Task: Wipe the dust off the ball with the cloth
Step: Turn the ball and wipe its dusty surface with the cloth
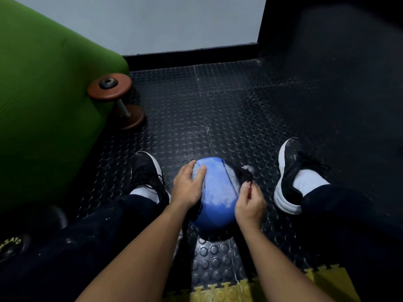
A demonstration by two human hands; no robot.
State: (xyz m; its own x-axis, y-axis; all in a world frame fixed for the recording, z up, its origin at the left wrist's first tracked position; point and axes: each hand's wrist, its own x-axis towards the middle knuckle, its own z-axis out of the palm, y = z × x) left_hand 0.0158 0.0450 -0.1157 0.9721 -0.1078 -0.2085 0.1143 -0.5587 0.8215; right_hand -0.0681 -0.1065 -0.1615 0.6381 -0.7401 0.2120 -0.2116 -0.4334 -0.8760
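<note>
A blue ball [214, 192], streaked with pale dust, rests on the black studded floor between my feet. My left hand [188, 187] lies flat on the ball's left side with fingers spread over its top. My right hand [248, 202] is at the ball's right side, fingers closed on a dark cloth [245, 174] that is pressed against the ball's upper right. The cloth looks blurred, with a light patch at its top.
My two black shoes [148, 173] [292, 171] flank the ball. A brown dumbbell [118, 99] stands beside a big green mat [43, 101] at the left. A black weight plate [13, 245] lies at the lower left. Yellow puzzle tiles [229, 293] edge the near floor.
</note>
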